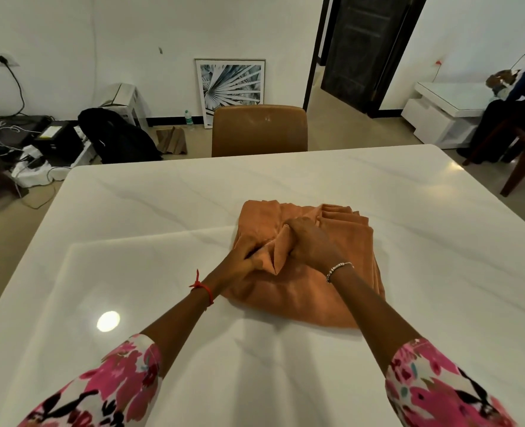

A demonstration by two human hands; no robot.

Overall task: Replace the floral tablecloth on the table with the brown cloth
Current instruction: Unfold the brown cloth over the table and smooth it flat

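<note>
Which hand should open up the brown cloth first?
Probably the right hand. It already pinches a raised fold of the brown cloth, with the stacked layers on its side. The left hand also grips the cloth, so it can hold the bundle down on the table.

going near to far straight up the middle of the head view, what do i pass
floral sleeves → hands gripping the folded brown cloth → bare white table → tan chair → framed leaf picture leaning on the wall
</note>
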